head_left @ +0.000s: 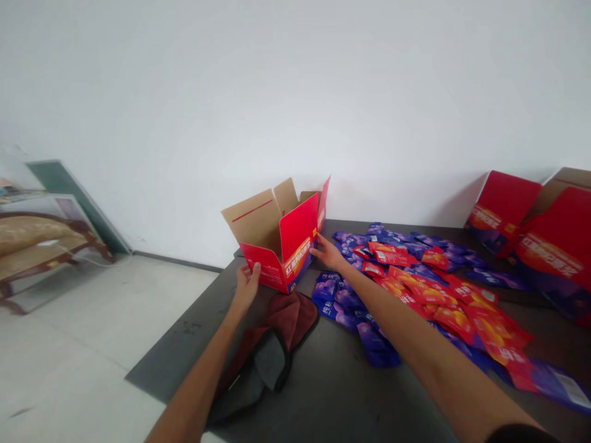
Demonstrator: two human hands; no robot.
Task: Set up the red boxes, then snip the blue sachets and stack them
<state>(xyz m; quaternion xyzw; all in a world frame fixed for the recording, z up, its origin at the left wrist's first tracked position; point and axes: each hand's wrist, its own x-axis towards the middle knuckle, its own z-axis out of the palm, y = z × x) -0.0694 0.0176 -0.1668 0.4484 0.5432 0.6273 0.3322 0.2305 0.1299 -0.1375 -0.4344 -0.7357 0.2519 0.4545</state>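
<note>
The dark tabletop [323, 400] stretches off to the right. Near its far left corner stands an open red-and-kraft cardboard carton [298, 240], flaps up. A crumpled maroon-and-grey cloth [295, 317] lies just in front of it. Purple sachets [373, 338] and red sachets [452, 320] spread in a loose, overlapping heap across the middle, and two more red cartons [554, 246] crowd the far right corner.

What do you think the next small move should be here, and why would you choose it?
I'd probably have the right hand pick up one purple packet while the left hand steadies the open cardboard box. Its flaps stand open, and the right hand is already beside the packets.
</note>
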